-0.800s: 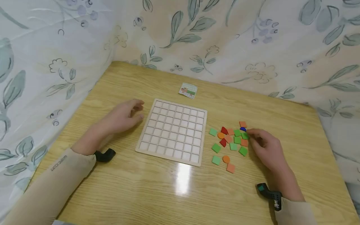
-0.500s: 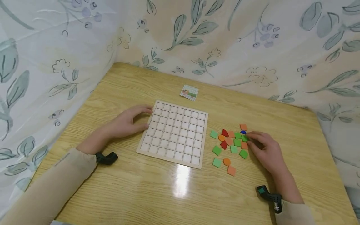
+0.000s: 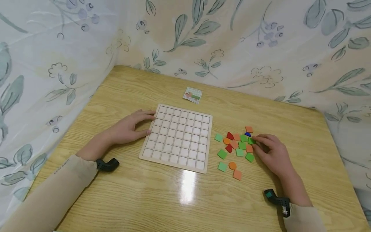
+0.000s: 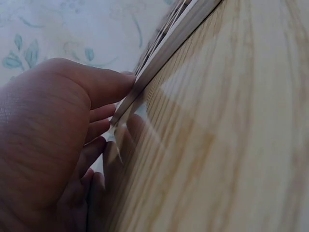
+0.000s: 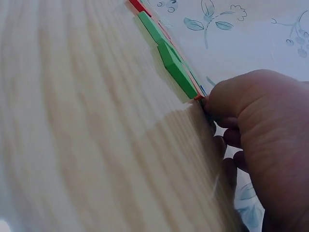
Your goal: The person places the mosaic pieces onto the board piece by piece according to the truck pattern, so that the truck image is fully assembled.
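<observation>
l hand (image 3: 130, 127): fingers loosely spread, thumb + fingertips touching wooden grid board (image 3: 176, 138) at abt its 10 o'clock; r hand (image 3: 272, 153): fingers part-bent, tips at a green tile (image 3: 250, 140), can't tell if gripped. other coloured tiles (image 3: 239, 152) lie 6 to 12 o'clock of it, at the board's 3 o'clock. pic card (image 3: 192, 95) on table (image 3: 139, 199), board's 1 o'clock.

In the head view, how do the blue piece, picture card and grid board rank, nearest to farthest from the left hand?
1. Grid board, touched by the left hand.
2. Picture card, forward and right.
3. Blue piece, farther right.
</observation>
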